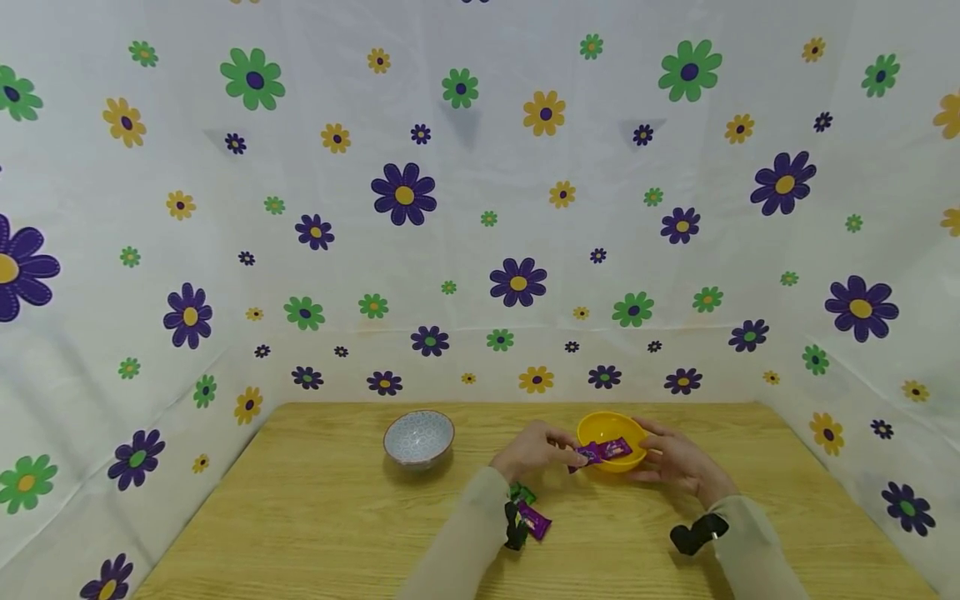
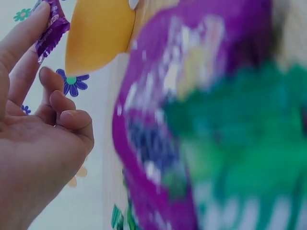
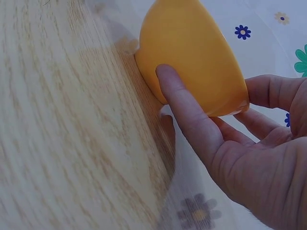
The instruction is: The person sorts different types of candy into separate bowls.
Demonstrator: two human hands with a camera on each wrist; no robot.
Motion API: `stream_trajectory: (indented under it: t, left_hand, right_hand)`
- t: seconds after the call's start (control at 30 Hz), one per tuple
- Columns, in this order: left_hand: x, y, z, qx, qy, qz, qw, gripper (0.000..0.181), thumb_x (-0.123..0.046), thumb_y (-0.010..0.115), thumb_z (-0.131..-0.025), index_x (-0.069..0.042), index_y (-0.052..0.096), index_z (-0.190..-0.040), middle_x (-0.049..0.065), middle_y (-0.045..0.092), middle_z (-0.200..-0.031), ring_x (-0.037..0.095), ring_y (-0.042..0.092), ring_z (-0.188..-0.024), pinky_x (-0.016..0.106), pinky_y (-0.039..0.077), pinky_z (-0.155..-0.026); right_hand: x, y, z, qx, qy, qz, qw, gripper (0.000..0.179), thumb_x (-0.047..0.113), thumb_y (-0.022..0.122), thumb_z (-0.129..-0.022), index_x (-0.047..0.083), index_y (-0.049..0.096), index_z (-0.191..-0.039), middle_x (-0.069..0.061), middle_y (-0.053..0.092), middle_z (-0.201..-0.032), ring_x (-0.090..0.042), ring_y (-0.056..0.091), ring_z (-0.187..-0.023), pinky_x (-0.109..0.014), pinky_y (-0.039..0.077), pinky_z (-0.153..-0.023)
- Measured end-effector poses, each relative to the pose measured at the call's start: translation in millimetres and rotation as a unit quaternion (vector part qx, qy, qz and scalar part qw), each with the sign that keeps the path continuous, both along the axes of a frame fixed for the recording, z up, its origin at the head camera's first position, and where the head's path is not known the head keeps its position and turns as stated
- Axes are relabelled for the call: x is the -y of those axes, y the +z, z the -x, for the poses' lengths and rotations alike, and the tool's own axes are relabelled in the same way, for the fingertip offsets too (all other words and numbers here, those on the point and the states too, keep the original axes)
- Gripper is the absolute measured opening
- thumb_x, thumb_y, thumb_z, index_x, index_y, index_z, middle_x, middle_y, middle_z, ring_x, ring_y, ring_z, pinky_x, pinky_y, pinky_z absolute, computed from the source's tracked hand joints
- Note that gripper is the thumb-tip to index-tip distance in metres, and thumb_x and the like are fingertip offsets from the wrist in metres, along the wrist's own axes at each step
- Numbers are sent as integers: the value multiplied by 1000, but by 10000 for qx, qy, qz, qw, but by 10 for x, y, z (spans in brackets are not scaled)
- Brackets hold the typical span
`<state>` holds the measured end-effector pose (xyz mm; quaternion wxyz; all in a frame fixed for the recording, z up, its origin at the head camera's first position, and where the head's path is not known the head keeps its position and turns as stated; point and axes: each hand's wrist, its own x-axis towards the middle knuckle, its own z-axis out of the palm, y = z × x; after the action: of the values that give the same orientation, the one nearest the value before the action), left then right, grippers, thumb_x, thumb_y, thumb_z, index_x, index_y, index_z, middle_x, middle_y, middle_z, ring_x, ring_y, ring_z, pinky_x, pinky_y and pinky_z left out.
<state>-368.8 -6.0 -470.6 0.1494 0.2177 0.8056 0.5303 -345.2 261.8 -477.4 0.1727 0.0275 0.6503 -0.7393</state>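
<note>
My left hand (image 1: 528, 450) pinches a small purple-wrapped candy (image 1: 587, 455) between thumb and finger at the near left rim of a yellow bowl (image 1: 600, 427). A second purple candy (image 1: 615, 448) shows inside that bowl. In the left wrist view the pinched candy (image 2: 53, 32) is at the fingertips, while the other fingers curl loosely. My right hand (image 1: 678, 462) holds the bowl from its right side. The right wrist view has the thumb against the yellow bowl's outer wall (image 3: 192, 52) and fingers around by its rim.
Below my left wrist, a purple candy (image 1: 536, 522) and green-wrapped candies (image 1: 522, 493) lie on the wooden table (image 1: 315, 517). A patterned grey bowl (image 1: 418, 437) with a reddish rim stands to the left. Flowered white cloth (image 1: 480, 333) hangs behind the table and along both sides.
</note>
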Motion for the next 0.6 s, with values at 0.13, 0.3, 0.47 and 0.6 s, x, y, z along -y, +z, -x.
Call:
stream_trajectory:
  t: [0.13,0.3,0.47,0.6]
  left_hand:
    - [-99,-1,-2,-14,334,-147,9993,20,-29,81,-81,-14,77,-93,-3,59,-84,15,46,-80,28,36,-69]
    - [-261,-19,5,-106,830,-531,9951,20,-30,81,-81,-14,77,-91,-5,48,-73,14,43,-73,25,33,-63]
    - [-400,-16,-2,-118,1105,-647,9917,18,-29,78,-83,-14,78,-93,-5,48,-75,13,43,-75,24,33,-62]
    - [-467,-7,-12,-268,1283,-559,9898,17,-29,76,-85,-14,77,-94,-5,54,-83,12,45,-81,25,34,-67]
  right_hand:
    - [8,-2,-7,2,4,-23,10000,61,6,39,-101,8,14,-157,-28,14,-158,-47,36,-136,-53,51,-94]
    - [-8,-4,2,9,108,40,9999,62,6,38,-102,8,11,-158,-29,12,-158,-48,35,-137,-54,49,-95]
    - [-13,-8,10,-56,201,47,9998,62,7,38,-102,7,9,-158,-30,10,-158,-46,37,-136,-55,49,-96]
    - [10,-1,15,-54,170,18,9998,62,7,37,-102,8,10,-158,-29,10,-158,-46,34,-137,-54,50,-96]
